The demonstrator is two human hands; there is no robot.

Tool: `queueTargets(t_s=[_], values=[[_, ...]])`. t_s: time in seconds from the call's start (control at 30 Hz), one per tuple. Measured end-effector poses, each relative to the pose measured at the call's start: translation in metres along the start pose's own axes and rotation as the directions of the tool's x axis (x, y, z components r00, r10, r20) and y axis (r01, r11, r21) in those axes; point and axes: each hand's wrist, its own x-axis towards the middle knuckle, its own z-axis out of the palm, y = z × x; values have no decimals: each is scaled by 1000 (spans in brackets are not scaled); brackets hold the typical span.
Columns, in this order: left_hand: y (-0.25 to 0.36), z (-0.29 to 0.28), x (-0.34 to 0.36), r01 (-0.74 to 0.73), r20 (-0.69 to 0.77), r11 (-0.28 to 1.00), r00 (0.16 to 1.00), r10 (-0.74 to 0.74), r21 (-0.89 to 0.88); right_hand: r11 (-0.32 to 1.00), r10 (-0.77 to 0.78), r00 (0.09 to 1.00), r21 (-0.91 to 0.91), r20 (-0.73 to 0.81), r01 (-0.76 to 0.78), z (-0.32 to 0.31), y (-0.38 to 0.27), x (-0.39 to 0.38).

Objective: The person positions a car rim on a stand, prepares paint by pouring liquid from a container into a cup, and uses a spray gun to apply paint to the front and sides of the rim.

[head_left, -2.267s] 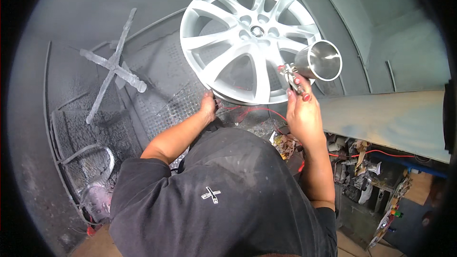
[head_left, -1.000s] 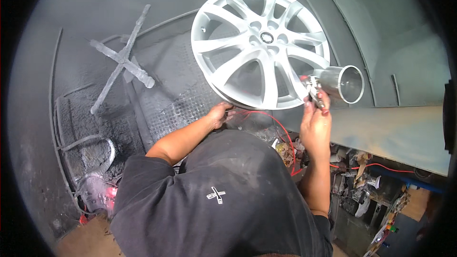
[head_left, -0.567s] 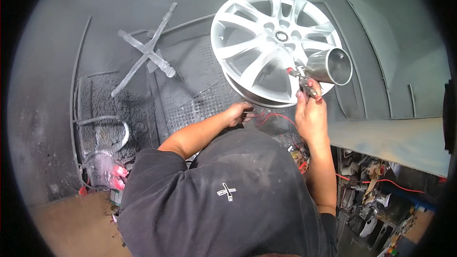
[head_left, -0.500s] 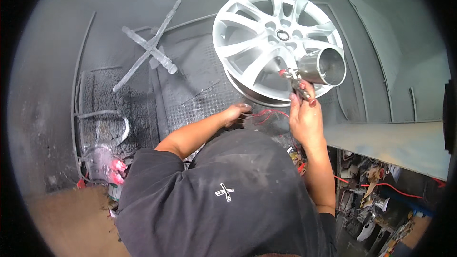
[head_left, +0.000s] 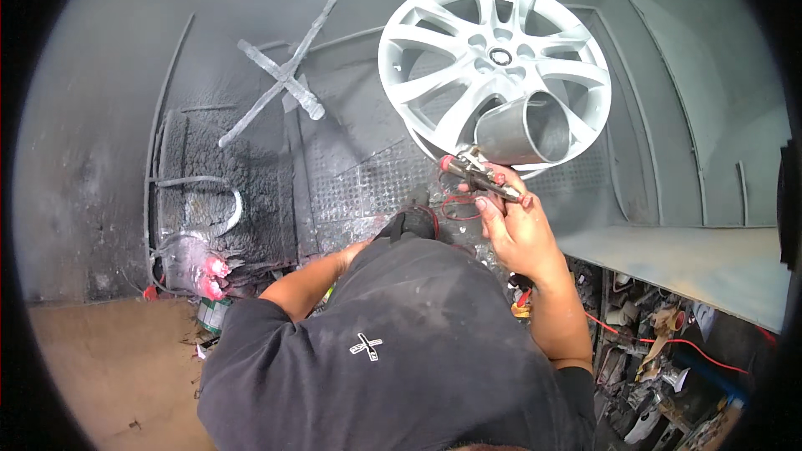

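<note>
My right hand (head_left: 522, 230) grips a paint spray gun (head_left: 484, 181) with a silvery metal cup (head_left: 511, 131) on it. The gun's red-tipped end faces left, in front of the wheel's near edge. Beyond it, a white multi-spoke car wheel (head_left: 499, 56) with a dark centre badge lies face up, apart from my hand. The cup covers part of its near right spokes. Only a bit of my left hand (head_left: 349, 256) shows, close against my body; its fingers are hidden behind my dark shirt. A thin red hose (head_left: 455, 207) loops below the gun.
Left of the wheel stands a grey, paint-coated cross-shaped stand (head_left: 284, 79). A textured dark panel (head_left: 251, 221) with a curved pipe is at the left, near a can (head_left: 215, 315). Grey booth walls rise at right, above cluttered shelves (head_left: 643, 351).
My right hand has brought the spray gun left and closer to me, turning it leftward. My left hand has drawn back from the red hose toward my body.
</note>
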Motion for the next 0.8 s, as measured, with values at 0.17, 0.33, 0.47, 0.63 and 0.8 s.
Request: queueTargets(t_s=[0.17, 0.33, 0.47, 0.63, 0.8], values=[[36, -12, 19, 92, 126, 982, 989, -72, -163, 989, 5, 987, -144, -161, -28, -33, -6, 27], [90, -30, 63, 283, 323, 958, 911, -255, -43, 958, 11, 958, -273, -288, -93, -66, -26, 83], [181, -15, 76, 251, 48, 920, 960, -277, 300, 938, 94, 915, -273, -393, -214, -83, -48, 139], [249, -55, 175, -246, 64, 894, 969, 240, 374, 934, 134, 918, -261, -373, -243, -103, -74, 214], [346, -51, 202, -504, -165, 851, 836, 523, 146, 887, 186, 924, -347, -334, -304, -110, -75, 285]])
